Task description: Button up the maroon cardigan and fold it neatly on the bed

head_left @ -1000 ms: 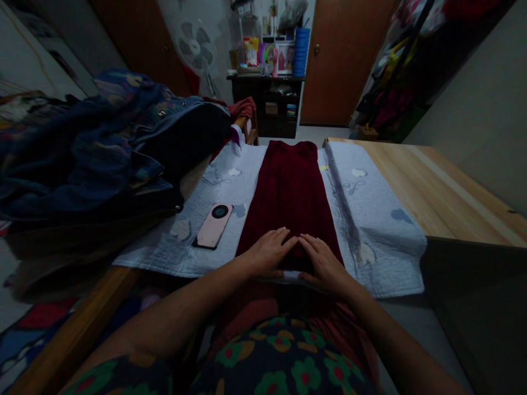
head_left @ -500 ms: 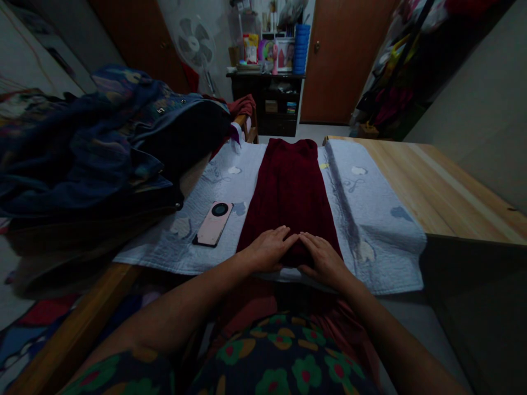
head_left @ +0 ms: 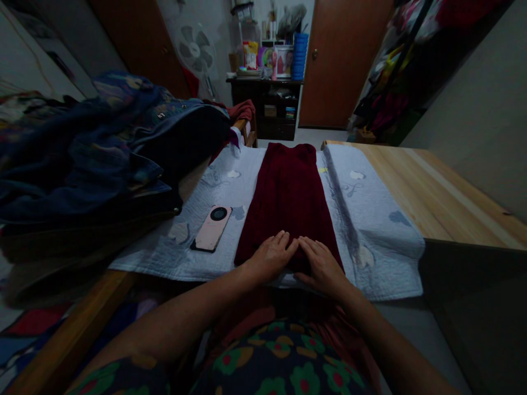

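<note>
A dark red garment (head_left: 290, 192), folded into a long panel, lies flat on a pale blue-grey quilted cloth (head_left: 370, 219). Both my hands rest on its near end. My left hand (head_left: 272, 257) lies palm down with fingers stretched out. Beside it, my right hand (head_left: 323, 264) is also flat, its fingertips close to those of the left. Part of the garment's near edge is hidden under the hands. Left of the garment, a pink phone (head_left: 213, 229) with a round black camera ring lies face down on the quilted cloth.
A large heap of denim and dark clothes (head_left: 102, 142) rises at the left. A wooden board (head_left: 444, 192) extends on the right. Farther back stand a fan (head_left: 196, 49), a dark shelf unit (head_left: 263, 104) and a brown door (head_left: 341, 66).
The camera view has tilted slightly, so everything sits a little lower in the picture. My hands stay flat on the garment's near end, almost unmoved relative to it.
</note>
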Demonstrator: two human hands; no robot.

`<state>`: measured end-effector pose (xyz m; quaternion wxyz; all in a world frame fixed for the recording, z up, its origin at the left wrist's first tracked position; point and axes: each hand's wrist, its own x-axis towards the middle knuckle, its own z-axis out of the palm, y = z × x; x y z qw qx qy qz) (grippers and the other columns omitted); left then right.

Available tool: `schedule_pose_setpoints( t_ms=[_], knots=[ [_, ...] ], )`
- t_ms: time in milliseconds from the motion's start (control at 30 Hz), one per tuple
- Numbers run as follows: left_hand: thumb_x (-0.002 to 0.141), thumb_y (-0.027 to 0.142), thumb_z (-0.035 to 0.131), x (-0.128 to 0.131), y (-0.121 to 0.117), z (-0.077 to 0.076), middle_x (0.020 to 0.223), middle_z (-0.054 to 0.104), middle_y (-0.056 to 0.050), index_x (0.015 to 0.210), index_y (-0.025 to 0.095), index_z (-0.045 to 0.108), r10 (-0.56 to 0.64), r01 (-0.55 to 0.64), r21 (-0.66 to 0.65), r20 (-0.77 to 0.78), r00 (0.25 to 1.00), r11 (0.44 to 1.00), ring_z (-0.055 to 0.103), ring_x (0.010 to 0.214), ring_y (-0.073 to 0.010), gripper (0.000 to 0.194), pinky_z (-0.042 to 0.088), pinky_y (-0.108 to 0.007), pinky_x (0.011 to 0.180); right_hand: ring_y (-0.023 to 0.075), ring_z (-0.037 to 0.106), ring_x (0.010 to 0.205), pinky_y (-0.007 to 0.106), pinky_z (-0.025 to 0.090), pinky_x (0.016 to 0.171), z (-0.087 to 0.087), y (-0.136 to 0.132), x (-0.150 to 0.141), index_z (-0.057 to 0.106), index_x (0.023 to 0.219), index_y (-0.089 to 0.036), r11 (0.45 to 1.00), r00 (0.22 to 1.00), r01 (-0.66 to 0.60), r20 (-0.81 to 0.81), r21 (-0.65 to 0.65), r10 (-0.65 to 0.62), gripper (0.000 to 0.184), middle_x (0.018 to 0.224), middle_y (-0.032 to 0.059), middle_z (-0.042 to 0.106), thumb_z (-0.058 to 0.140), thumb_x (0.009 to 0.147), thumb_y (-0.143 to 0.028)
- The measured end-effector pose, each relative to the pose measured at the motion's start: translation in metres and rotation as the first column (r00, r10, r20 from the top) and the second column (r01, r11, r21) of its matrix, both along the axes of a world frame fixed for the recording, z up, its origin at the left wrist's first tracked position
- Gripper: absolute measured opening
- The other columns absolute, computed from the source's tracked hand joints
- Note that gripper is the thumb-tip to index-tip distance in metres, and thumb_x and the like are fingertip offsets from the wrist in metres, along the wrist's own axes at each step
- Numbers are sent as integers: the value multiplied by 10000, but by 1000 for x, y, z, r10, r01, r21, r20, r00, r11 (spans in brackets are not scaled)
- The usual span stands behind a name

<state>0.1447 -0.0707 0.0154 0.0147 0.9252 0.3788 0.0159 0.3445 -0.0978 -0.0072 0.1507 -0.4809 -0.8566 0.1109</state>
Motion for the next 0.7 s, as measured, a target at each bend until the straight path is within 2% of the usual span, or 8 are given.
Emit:
schedule_pose_setpoints(
  t_ms=[100,200,400,600,700],
  knots=[
    [824,163,472,-4,5,4,1380,464,-200,1350,93,353,-41,43,-30,55,998,999,416,1317,-305,544,404,-405,1038,289,355,1345,477,267,1109,0,-1,-3,288,1445,-95,1000,1000,12,3,11,-12,850,1459,182,397,650,715,-339],
    [753,178,545,-8,12,14,1341,507,-170,1281,117,409,-66,74,-90,90,994,993,448,1288,-286,549,416,-384,1029,292,353,1342,479,264,1104,2,-1,-7,277,1451,-101,999,1000,28,12,15,-29,851,1458,180,397,641,720,-339],
    [710,239,594,-8,26,36,1060,662,-79,1088,194,511,-46,63,-203,90,995,977,644,976,-262,390,506,-345,815,292,407,1278,458,297,1073,10,4,-15,365,1393,-101,997,996,81,37,19,-82,752,1387,176,469,621,701,-247],
    [719,285,595,-9,34,44,922,693,-70,1080,194,461,14,-10,-204,22,1000,979,674,874,-281,395,500,-348,742,272,409,1275,458,272,1086,19,13,-26,415,1336,-122,995,998,55,21,78,-57,653,1373,161,486,570,701,-144],
    [724,280,596,-11,30,45,925,689,-65,1112,196,415,52,-46,-229,22,998,972,670,891,-276,435,497,-343,753,243,479,1203,398,339,1039,24,17,-29,450,1301,-122,999,999,32,13,44,-32,567,1312,149,540,506,736,-111]
  ],
)
